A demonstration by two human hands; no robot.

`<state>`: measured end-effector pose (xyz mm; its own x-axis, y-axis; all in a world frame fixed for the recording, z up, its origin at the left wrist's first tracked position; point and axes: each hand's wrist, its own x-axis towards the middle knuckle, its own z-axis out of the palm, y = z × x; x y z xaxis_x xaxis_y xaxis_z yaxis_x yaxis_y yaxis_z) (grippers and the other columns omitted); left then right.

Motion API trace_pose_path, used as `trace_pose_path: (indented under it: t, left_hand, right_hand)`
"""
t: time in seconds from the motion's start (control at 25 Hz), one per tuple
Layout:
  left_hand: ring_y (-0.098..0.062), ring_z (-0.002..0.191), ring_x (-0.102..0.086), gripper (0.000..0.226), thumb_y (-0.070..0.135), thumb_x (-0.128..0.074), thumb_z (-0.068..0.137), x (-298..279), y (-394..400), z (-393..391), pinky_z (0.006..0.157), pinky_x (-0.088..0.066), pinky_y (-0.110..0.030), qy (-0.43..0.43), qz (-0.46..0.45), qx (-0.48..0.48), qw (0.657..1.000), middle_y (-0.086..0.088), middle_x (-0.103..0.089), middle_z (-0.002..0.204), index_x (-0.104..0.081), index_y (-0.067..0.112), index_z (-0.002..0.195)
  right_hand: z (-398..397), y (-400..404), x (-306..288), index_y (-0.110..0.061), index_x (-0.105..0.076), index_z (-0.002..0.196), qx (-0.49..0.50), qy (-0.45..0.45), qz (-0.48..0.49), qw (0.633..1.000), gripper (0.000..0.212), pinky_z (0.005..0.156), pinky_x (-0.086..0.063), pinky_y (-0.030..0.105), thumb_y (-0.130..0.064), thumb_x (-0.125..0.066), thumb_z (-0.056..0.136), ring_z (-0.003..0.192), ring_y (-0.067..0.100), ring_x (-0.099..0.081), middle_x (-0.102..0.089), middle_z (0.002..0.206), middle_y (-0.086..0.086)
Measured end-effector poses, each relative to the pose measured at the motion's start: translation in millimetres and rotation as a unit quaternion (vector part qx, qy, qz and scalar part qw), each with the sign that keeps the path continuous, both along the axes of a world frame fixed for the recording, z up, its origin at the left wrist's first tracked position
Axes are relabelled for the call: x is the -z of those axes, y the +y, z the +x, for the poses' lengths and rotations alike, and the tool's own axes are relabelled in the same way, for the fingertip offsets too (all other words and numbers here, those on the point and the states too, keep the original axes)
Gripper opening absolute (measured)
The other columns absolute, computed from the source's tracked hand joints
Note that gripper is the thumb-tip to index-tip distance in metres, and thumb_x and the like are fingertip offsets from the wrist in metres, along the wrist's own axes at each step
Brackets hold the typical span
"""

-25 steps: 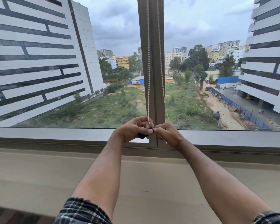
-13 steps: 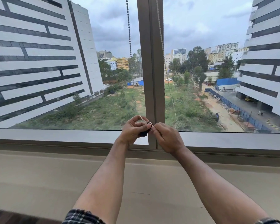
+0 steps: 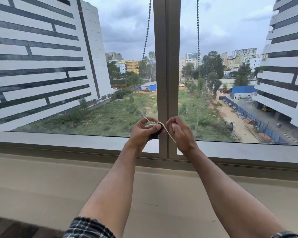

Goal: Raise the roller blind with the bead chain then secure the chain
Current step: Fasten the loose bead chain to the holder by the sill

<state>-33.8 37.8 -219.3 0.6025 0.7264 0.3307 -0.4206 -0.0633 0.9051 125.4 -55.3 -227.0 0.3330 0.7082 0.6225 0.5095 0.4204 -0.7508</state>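
Bead chain [image 3: 169,133] draped between both hands' fingers [image 3: 175,127]

Bare forearms, rolled plaid sleeves [image 3: 88,228]

**Both arms stretched forward, hands curled close together at frame centre**

Two bare forearms rise from the lower edge of the frame and converge toward the centre. The left hand [image 3: 142,133] sits just left of centre, palm turned toward the camera, fingers curled inward with the thumb pressed across them in a closed pinch. The right hand [image 3: 181,133] sits just right of centre at about the same height, back of the hand facing right, fingers bent and drawn toward the thumb. The two hands are near each other but apart. A plaid sleeve [image 3: 88,228] is pushed up at the lower left; another cuff shows at the lower right corner.
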Motion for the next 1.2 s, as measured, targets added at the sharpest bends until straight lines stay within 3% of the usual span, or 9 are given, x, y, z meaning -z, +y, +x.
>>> trace_pose_path:
  t: [0.08, 0.2, 0.28, 0.44, 0.68, 0.88, 1.04, 1.2]
  left_hand:
    - [-0.029, 0.078, -0.078, 0.030, 0.009, -0.086, 0.074, -1.5, -1.0, 0.0, 0.061, -0.058, -0.031, 0.004, 0.006, 0.003, 1.000, -0.020, -0.078, 0.090, -0.067, 0.012, 0.097]
    - [-0.030, 0.077, -0.078, 0.031, 0.010, -0.088, 0.071, -3.5, -2.1, -2.0, 0.064, -0.060, -0.032, 0.012, 0.008, 0.009, 1.000, -0.019, -0.078, 0.089, -0.069, 0.013, 0.095]
    - [-0.031, 0.078, -0.078, 0.033, 0.013, -0.090, 0.068, -3.7, -2.0, -3.9, 0.067, -0.060, -0.034, 0.022, 0.008, 0.019, 1.000, -0.019, -0.078, 0.088, -0.070, 0.013, 0.094]
    - [-0.031, 0.079, -0.077, 0.029, 0.010, -0.088, 0.073, -3.3, -1.8, -4.2, 0.071, -0.058, -0.034, 0.036, 0.019, 0.023, 0.999, -0.017, -0.078, 0.088, -0.069, 0.014, 0.095]
    - [-0.030, 0.079, -0.077, 0.036, 0.005, -0.083, 0.077, -3.2, 0.7, -1.9, 0.074, -0.058, -0.036, 0.035, 0.021, 0.016, 0.999, -0.016, -0.079, 0.088, -0.066, 0.009, 0.109]
    - [-0.030, 0.079, -0.077, 0.036, 0.004, -0.084, 0.077, -3.1, 2.5, 0.5, 0.070, -0.058, -0.034, 0.026, 0.026, 0.001, 0.999, -0.017, -0.079, 0.089, -0.067, 0.007, 0.108]
    - [-0.029, 0.078, -0.077, 0.027, 0.003, -0.082, 0.078, -4.4, 4.1, 0.8, 0.066, -0.056, -0.031, 0.021, 0.028, -0.008, 0.999, -0.018, -0.079, 0.088, -0.069, 0.011, 0.101]
    - [-0.028, 0.079, -0.076, 0.025, 0.007, -0.084, 0.076, -5.6, 4.3, -0.1, 0.068, -0.055, -0.031, 0.031, 0.031, -0.009, 0.999, -0.016, -0.079, 0.088, -0.072, 0.016, 0.096]
  right_hand:
    - [3.0, 4.5, -7.2, -0.020, -0.066, 0.096, -0.030, 0.097, -0.005, 0.995, 0.022, 0.057, -0.040, 0.017, -0.014, -0.045, 0.094, 0.062, 0.004, -0.049, -0.057, 0.073, -0.008]
    - [9.2, 7.0, -15.6, -0.021, -0.072, 0.098, -0.077, 0.177, 0.007, 0.981, 0.017, 0.061, -0.046, 0.014, -0.011, -0.058, 0.099, 0.066, 0.002, -0.058, -0.067, 0.082, -0.002]
    - [13.8, 7.1, -16.6, -0.018, -0.075, 0.101, -0.091, 0.174, 0.017, 0.980, 0.009, 0.069, -0.055, 0.019, -0.011, -0.071, 0.096, 0.076, 0.011, -0.070, -0.076, 0.085, 0.002]
    - [14.0, 6.1, -14.9, -0.007, -0.077, 0.106, -0.129, 0.173, -0.001, 0.976, 0.022, 0.083, -0.062, 0.032, -0.012, -0.084, 0.085, 0.089, 0.019, -0.077, -0.081, 0.096, 0.010]
    - [12.5, 6.3, -14.3, -0.006, -0.080, 0.103, -0.123, 0.119, 0.008, 0.985, 0.025, 0.078, -0.060, 0.022, -0.010, -0.088, 0.080, 0.086, 0.016, -0.078, -0.082, 0.092, 0.010]
    - [14.7, 8.6, -17.3, -0.004, -0.080, 0.101, -0.124, 0.070, 0.030, 0.989, 0.024, 0.080, -0.063, 0.031, -0.008, -0.088, 0.079, 0.082, 0.022, -0.078, -0.082, 0.089, 0.012]
    - [21.4, 9.0, -21.6, -0.011, -0.081, 0.103, -0.156, 0.113, -0.007, 0.981, 0.017, 0.075, -0.060, 0.022, -0.008, -0.081, 0.087, 0.081, 0.015, -0.077, -0.082, 0.090, 0.006]
    - [28.3, 6.9, -27.9, -0.008, -0.080, 0.106, -0.145, 0.129, 0.005, 0.981, 0.019, 0.066, -0.061, 0.023, -0.005, -0.079, 0.087, 0.069, 0.015, -0.075, -0.080, 0.082, 0.009]
